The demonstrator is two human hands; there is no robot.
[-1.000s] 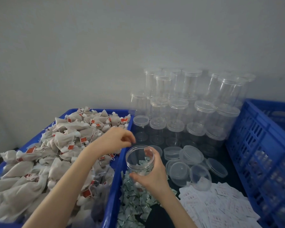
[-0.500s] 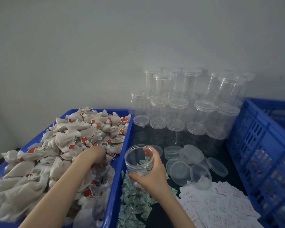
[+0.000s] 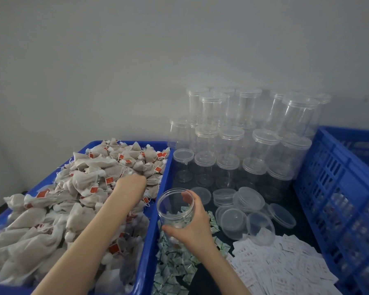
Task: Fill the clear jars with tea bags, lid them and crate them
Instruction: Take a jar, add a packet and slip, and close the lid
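Note:
My right hand grips an open clear jar, tilted toward me, just right of the blue tub's wall. The jar holds little or nothing; I see paper packets through it. My left hand reaches down into the heap of beige tea bags with red tags in the blue tub. Its fingers are buried among the bags, so I cannot see whether they hold any. Loose clear lids lie to the right of the jar.
Stacks of lidded clear jars stand against the wall at the back. A blue slatted crate stands at the right with jars inside. Green-white packets and white packets lie on the dark surface near me.
My left hand went from above the jar's mouth down and left into the tea bag heap, then a little farther in. The right hand kept the jar nearly still.

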